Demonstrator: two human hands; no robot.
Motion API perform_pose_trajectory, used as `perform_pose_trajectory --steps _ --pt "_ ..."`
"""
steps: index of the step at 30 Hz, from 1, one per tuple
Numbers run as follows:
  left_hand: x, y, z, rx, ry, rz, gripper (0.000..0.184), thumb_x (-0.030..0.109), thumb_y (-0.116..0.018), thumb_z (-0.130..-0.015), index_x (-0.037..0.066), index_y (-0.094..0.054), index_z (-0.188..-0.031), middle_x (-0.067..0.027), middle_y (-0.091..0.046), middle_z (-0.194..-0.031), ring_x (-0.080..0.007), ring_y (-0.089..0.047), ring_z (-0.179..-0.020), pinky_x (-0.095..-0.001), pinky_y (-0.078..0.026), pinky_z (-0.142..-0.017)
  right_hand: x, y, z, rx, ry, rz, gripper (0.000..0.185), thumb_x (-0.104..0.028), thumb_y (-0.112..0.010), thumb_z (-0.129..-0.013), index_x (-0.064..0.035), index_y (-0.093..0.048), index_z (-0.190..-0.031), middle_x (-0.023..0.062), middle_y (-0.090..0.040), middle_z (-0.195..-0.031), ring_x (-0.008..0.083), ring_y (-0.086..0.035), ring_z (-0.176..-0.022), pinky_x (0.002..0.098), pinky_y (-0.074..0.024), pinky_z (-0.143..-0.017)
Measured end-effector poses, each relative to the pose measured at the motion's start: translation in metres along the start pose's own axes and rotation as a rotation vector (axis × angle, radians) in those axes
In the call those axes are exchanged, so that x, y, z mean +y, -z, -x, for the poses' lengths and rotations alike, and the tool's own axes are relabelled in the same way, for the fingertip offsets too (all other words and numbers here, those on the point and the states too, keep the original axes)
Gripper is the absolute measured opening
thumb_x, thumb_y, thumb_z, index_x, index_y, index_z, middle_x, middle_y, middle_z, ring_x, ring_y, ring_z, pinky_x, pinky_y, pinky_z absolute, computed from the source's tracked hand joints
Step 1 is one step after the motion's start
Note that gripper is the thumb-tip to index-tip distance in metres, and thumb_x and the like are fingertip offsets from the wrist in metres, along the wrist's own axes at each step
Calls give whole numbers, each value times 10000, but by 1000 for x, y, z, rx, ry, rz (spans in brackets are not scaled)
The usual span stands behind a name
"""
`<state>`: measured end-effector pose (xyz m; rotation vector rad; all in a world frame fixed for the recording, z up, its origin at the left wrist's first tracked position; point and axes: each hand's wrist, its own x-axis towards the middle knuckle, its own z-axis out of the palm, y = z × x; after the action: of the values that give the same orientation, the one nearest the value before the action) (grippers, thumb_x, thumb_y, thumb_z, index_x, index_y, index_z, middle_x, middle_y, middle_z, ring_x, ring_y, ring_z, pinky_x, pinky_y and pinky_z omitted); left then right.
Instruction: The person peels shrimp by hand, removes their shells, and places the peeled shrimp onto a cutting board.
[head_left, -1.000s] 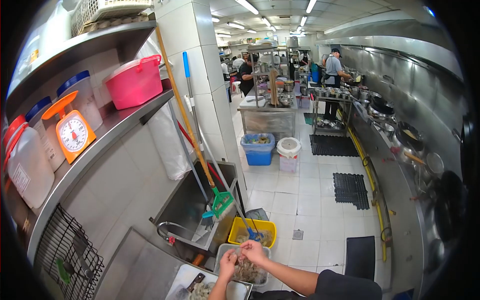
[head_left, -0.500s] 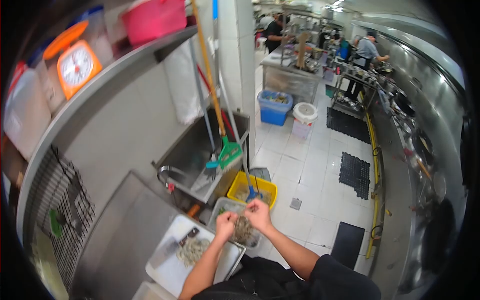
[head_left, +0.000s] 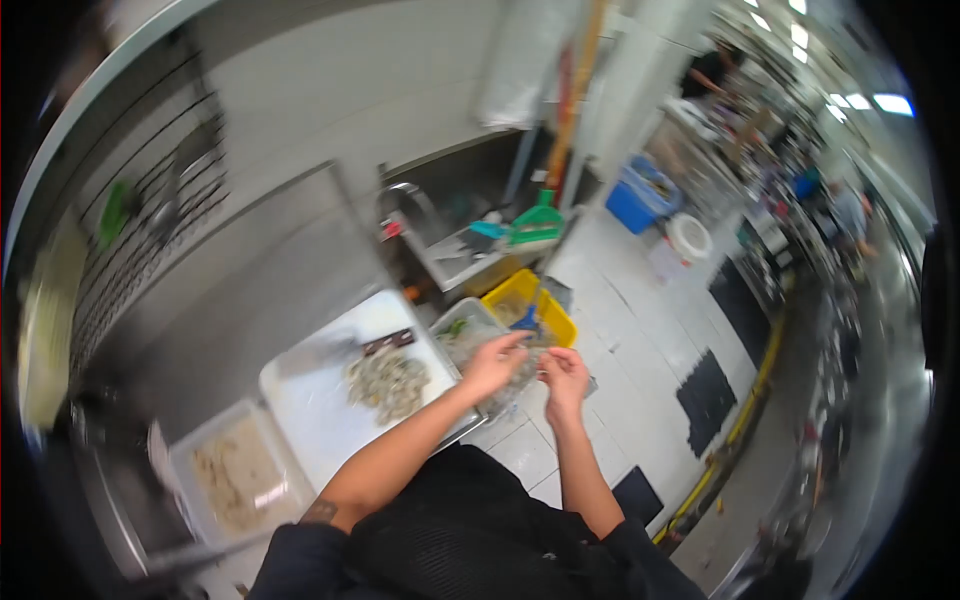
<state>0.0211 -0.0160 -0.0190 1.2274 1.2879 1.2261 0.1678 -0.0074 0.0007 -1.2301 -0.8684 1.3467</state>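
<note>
My left hand [head_left: 492, 366] is over a clear plastic bin [head_left: 461, 334], its fingers stretched toward the right and slightly blurred. Close beside it, my right hand [head_left: 565, 378] has thumb and fingertips pinched together; whatever is between them is too small to make out. Greyish shell-like scraps and some green bits lie in the bin, partly hidden by my hands. On the white cutting board [head_left: 300, 415] to the left rests a pile of pale grey peeled shrimp [head_left: 388, 385]. A cleaver [head_left: 388, 342] with a dark handle lies behind the pile.
A clear tub [head_left: 285, 478] with shrimp-like pieces in cloudy liquid stands at the lower left. Beyond the bin are a yellow basket [head_left: 563, 326] and a metal sink [head_left: 440, 277] with a green brush head [head_left: 537, 222]. Farther off stand a blue bin [head_left: 640, 197] and other people.
The view has swung left and down, bringing the tub into sight. My hands have moved from close together to slightly apart, and my left fingers have straightened.
</note>
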Motion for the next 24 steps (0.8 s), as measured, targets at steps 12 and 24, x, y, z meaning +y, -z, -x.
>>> perform_pose_trajectory --steps 12,24 --pt "-4 99 99 191 374 285 179 75 -672 -820 3 -654 -983 -31 -653 -789 -70 -561 -675 -230 -450 -591 52 -90 58 -419 -148 100 165 82 -579 -755 -38 -547 -863 27 -570 -693 85 -512 -556 208 -405 -510" --pt "-14 299 357 1215 213 -93 113 29 -621 -827 5 -673 -925 -73 -680 -850 -138 -617 -780 -272 -497 -724 64 -196 123 -790 -113 275 90 5 -617 -806 -47 -575 -865 10 -578 -706 82 -500 -551 220 -402 -502"
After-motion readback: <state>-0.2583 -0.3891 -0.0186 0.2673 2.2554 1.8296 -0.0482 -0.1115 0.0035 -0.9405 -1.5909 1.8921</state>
